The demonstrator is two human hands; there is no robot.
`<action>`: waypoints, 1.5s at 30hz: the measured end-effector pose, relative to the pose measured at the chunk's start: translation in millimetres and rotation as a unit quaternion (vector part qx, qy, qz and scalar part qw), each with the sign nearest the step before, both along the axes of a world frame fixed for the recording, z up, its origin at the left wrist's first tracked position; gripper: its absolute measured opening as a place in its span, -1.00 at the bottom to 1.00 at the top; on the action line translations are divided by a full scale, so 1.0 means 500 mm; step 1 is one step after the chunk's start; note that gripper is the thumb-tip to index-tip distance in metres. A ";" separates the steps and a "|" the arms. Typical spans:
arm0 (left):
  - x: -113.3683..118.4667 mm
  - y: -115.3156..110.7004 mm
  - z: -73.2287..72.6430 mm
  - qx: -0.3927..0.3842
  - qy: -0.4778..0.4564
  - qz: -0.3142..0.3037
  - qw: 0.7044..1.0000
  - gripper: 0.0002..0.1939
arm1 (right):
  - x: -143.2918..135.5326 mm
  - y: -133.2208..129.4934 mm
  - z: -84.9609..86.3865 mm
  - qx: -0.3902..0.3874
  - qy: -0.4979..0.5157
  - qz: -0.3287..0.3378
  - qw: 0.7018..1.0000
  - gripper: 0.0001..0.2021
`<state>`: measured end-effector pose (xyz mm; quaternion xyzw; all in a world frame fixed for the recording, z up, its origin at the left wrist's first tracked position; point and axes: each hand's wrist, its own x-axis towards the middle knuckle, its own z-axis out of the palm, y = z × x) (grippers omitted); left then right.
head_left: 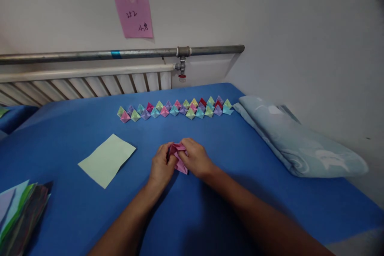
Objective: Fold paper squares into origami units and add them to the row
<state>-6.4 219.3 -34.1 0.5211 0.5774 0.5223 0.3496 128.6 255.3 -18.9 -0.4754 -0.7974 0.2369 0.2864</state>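
Note:
A partly folded piece of pink origami paper (181, 165) is held between both hands, just above the blue surface. My left hand (161, 165) grips its left side, fingers curled at the top and thumb toward the middle. On the other side, my right hand (196, 157) pinches the paper's upper right, its fingers closed. One pink flap points down and to the right below the hands. Parts of the paper are hidden behind the fingers. To the left lies a flat pale green paper sheet (107, 161), apart from my left hand.
Rows of small folded paper pieces (165, 111) in several colours stand across the back of the blue surface (240, 144). A stack of coloured paper (22, 216) lies at lower left. A folded grey-green blanket (303, 140) rests at right. Behind are a radiator (117, 84) and pipe (144, 53).

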 end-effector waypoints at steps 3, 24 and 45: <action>0.008 -0.008 0.000 0.042 0.045 0.002 0.998 -0.67 | 0.000 0.000 0.001 -0.012 0.002 -0.009 1.000 -0.90; -0.001 -0.008 0.033 -0.069 0.022 0.068 0.995 -0.77 | -0.010 -0.017 0.003 0.030 -0.029 0.065 0.997 -0.90; -0.024 -0.002 0.017 -0.029 -0.017 0.033 0.999 -0.75 | -0.005 0.004 -0.010 -0.106 0.202 0.045 0.973 -0.63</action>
